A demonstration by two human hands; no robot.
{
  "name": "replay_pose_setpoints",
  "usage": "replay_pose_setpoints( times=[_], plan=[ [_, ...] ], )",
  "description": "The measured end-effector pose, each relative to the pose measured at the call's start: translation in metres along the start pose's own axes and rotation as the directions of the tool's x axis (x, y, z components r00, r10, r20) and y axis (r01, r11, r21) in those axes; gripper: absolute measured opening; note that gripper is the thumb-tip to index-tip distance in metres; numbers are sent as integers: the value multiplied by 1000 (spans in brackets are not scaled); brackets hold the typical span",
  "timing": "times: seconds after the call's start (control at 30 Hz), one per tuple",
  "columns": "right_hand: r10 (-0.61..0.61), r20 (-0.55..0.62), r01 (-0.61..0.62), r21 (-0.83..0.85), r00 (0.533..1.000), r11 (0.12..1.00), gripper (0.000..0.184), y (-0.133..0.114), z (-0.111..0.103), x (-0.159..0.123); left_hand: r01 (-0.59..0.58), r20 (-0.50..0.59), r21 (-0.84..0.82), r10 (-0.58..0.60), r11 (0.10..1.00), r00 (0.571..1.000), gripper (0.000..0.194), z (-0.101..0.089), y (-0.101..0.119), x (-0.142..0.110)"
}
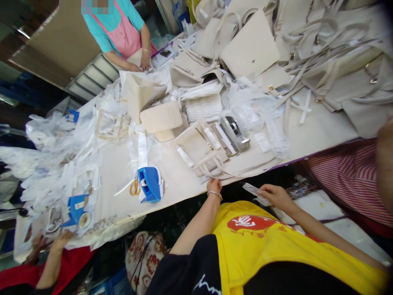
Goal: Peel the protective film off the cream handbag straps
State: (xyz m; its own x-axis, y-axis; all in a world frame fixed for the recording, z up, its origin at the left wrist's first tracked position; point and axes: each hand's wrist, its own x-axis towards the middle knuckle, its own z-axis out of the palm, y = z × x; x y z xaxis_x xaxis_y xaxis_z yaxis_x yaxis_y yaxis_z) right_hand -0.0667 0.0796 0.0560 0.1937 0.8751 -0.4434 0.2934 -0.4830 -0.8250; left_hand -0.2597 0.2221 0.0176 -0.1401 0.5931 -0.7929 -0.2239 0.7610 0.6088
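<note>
Head cam: left hand (214, 185), silver bracelet on the wrist, is pinching a thin cream strap (215, 171) of the flat beige fabric bag (199, 149) lying at the near edge of the cream-covered worktop (322, 131). Right hand (274, 194) is off the worktop, gripping a small clear plastic strip (253, 191). A grey tape dispenser (235, 133) sits just behind the bag, a blue one (149, 184) further left beside yellow-handled scissors (134, 187).
</note>
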Motion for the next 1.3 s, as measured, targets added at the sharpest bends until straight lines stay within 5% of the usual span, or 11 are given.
replay_pose_setpoints(
  times=[0.23, 0.4, 0.63, 0.7, 0.9, 1.0, 1.13, 1.3],
  plan=[
    [4, 86, -3, -12, 996, 1000, 34, 30, -4, -7, 50, 100, -162, -34, 986, 994, 18, 11, 9, -4],
    [-127, 111, 118, 82, 986, 990, 35, 35, -7, 4, 14, 260, -188, 36, 982, 965, 23, 3, 29, -30],
    [-238, -78, 247, 125, 968, 961, 33, 40, -26, 56, 43, 665, -6, -28, 999, 746, 25, -1, 47, -69],
    [-249, -121, 265, 144, 961, 954, 32, 44, -35, 72, 9, 681, -5, -3, 1000, 732, 24, -6, 58, -77],
    [-223, -118, 248, 273, 968, 930, 30, 46, -54, 95, -45, 617, -352, 268, 935, 740, 38, -13, 114, -103],
    [-222, -122, 249, 300, 968, 921, 31, 43, -53, 101, -99, 714, -172, 193, 980, 673, 36, -2, 119, -128],
    [-180, -159, 226, 351, 971, 909, 37, 36, -50, 101, -206, 806, -14, 133, 978, 577, 57, 5, 121, -155],
    [-166, -144, 211, 395, 975, 894, 40, 31, -52, 93, -345, 628, -264, 432, 901, 647, 66, -7, 149, -161]
  ],
)
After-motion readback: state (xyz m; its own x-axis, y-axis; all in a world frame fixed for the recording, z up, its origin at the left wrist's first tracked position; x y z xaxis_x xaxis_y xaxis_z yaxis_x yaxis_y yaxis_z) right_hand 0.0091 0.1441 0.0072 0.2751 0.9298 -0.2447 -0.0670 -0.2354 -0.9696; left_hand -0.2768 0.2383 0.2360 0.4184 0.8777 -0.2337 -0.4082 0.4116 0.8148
